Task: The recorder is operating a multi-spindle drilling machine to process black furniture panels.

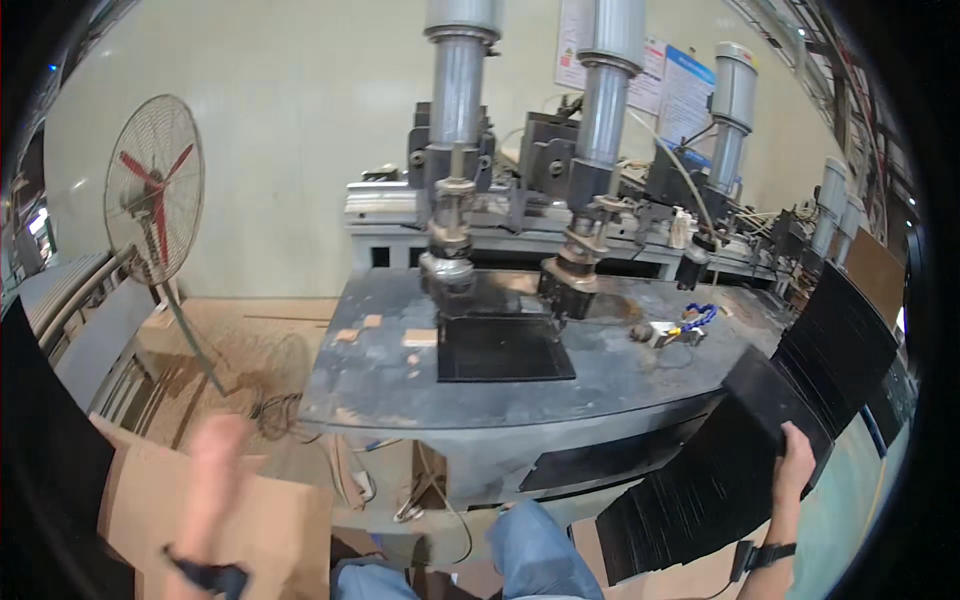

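A: Fingers (pixel 800 452) of my right hand (pixel 795 470) pinch the top black sheet (pixel 775 395) of the fanned stack (pixel 700 490), lower right of the frame.

B: And the left?

A: My left hand (pixel 215 470), lower left, is motion-blurred over the cardboard box (pixel 270 530); whether it is spread or closed I cannot tell, and it appears to hold nothing.

B: How far along?

A: One black sheet (pixel 503 347) lies centre frame on the steel table (pixel 390 385), under the press heads (pixel 450 265). Judging by the thick stack, most sheets remain unworked.
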Demonstrator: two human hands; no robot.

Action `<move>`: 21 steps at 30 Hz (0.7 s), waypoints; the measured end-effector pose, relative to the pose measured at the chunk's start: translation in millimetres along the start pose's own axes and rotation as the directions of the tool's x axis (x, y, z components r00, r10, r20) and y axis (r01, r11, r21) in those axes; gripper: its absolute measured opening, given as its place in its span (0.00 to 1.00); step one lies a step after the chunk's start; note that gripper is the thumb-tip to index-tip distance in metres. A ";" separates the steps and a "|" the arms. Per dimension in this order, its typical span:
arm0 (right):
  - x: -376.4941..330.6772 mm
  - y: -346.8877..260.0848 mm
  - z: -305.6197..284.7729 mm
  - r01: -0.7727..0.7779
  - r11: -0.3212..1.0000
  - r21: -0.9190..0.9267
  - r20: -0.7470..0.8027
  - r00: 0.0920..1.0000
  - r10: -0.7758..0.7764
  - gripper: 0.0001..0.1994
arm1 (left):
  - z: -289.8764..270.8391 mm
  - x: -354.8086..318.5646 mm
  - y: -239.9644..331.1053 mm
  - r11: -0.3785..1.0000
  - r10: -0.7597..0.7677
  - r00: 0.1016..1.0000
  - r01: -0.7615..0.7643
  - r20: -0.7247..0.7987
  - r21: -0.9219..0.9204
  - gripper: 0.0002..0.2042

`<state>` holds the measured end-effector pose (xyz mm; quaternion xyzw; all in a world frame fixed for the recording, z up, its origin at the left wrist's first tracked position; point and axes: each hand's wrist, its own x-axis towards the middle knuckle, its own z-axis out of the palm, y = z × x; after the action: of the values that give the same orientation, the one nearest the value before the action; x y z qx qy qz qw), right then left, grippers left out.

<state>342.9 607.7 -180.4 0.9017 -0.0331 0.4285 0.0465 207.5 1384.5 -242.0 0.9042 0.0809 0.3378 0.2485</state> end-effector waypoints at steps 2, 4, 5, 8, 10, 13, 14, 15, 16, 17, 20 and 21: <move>2.6 -34.4 -13.5 0.215 0.973 0.078 -0.086 0.974 -0.209 0.19 | 103.0 65.8 88.8 0.892 0.417 0.876 -0.446 0.241 0.075 0.23; 12.4 -77.5 -15.2 0.335 0.928 0.162 -0.093 0.942 -0.323 0.15 | 215.9 105.9 133.0 0.838 0.511 0.766 -0.544 0.390 -0.028 0.26; 20.8 -96.6 -8.1 0.377 0.901 0.215 -0.096 0.926 -0.364 0.14 | 257.9 118.5 150.6 0.843 0.509 0.762 -0.536 0.399 -0.051 0.29; 57.4 -151.7 18.1 0.503 0.747 0.435 -0.162 0.859 -0.485 0.16 | 358.3 127.0 161.5 0.950 0.242 0.821 -0.309 0.516 0.047 0.37; 67.9 -172.6 47.4 0.425 0.675 0.603 -0.120 0.885 -0.450 0.20 | 370.9 114.1 184.8 0.935 0.258 0.893 -0.327 0.369 0.138 0.39; 84.2 -217.8 89.1 0.514 0.571 0.640 -0.142 0.810 -0.570 0.27 | 337.9 88.0 192.5 0.892 0.369 0.859 -0.435 0.355 0.124 0.37; 86.4 -234.0 106.7 0.535 0.548 0.643 -0.148 0.789 -0.596 0.27 | 306.8 81.8 204.9 0.854 0.361 0.805 -0.488 0.471 0.179 0.31; 82.7 -246.7 131.2 0.530 0.536 0.657 -0.124 0.778 -0.616 0.27 | 295.1 64.6 198.2 0.829 0.421 0.779 -0.539 0.464 0.153 0.27; 80.1 -262.2 152.6 0.530 0.524 0.667 -0.108 0.765 -0.635 0.27 | 279.4 44.1 184.6 0.798 0.481 0.751 -0.589 0.452 0.129 0.23; 76.6 -279.7 173.5 0.525 0.494 0.693 -0.119 0.759 -0.640 0.27 | 257.7 21.6 171.7 0.777 0.524 0.729 -0.621 0.441 0.102 0.22; 66.5 -318.1 212.6 0.561 0.522 0.642 -0.084 0.728 -0.680 0.18 | 172.4 -28.1 146.7 0.712 0.617 0.678 -0.697 0.400 0.082 0.22; 67.9 -328.5 224.0 0.555 0.507 0.659 -0.070 0.717 -0.694 0.20 | 137.9 -39.0 145.4 0.665 0.637 0.660 -0.732 0.398 0.149 0.21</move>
<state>590.9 907.6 -286.7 0.8488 0.4388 0.2720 -0.1140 264.5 1192.2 -280.3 0.9339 -0.2605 0.2432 -0.0282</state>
